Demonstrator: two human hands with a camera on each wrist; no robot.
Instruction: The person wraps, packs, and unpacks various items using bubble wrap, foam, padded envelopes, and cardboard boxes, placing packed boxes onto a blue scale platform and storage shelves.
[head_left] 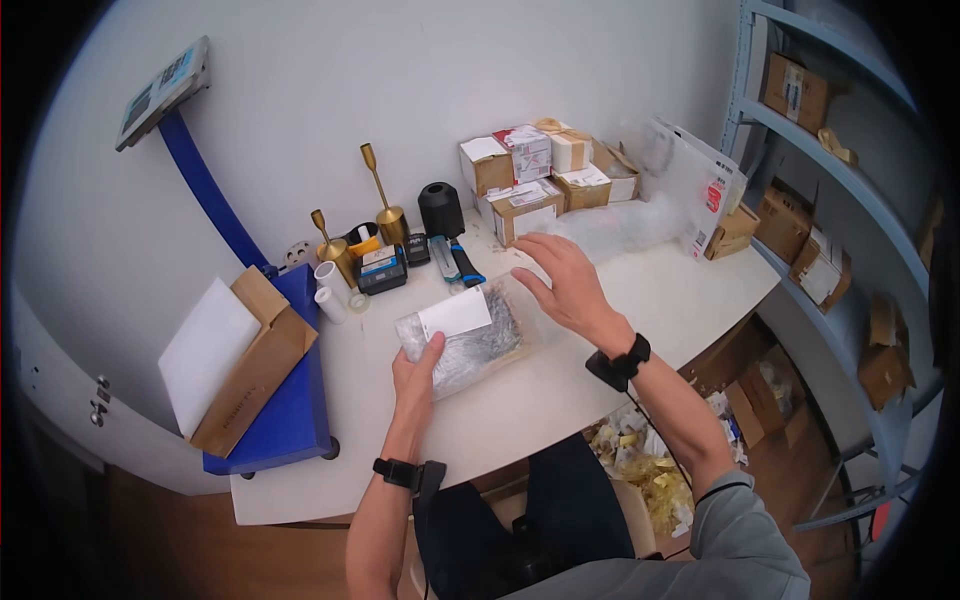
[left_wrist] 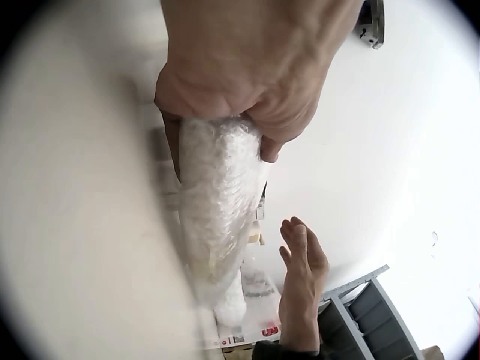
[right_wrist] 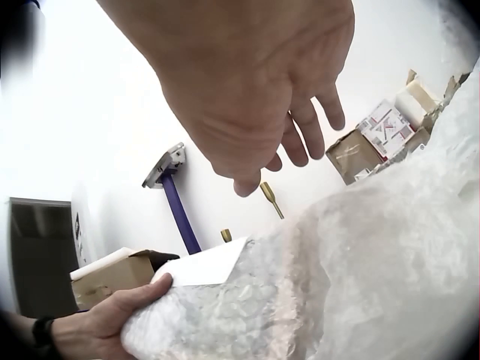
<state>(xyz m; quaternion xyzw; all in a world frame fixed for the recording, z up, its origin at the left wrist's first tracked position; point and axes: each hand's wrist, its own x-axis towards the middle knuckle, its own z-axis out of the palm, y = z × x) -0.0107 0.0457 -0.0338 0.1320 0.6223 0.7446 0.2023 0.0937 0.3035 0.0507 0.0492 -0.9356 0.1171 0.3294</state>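
Observation:
A box-shaped package in bubble wrap [head_left: 472, 364] is held over the front part of the table [head_left: 590, 365], with a white paper label [head_left: 455, 314] on its upper face. My left hand [head_left: 414, 378] grips its left end, thumb on top by the label. In the left wrist view, thumb and fingers clasp both sides of the wrapped package [left_wrist: 221, 195]. Raised above the package's right end is my right hand [head_left: 566, 284], its fingers extended and holding nothing. The right wrist view shows this hand [right_wrist: 255, 97] apart from the wrap below it.
A blue platform scale [head_left: 270, 440] with a carton [head_left: 255, 365] stands at left. Behind the package are a utility knife [head_left: 466, 264], a black label printer [head_left: 382, 270] and brass candlesticks [head_left: 391, 222]. Small boxes [head_left: 525, 208] and bubble wrap [head_left: 620, 225] line the back; shelves [head_left: 835, 150] stand right.

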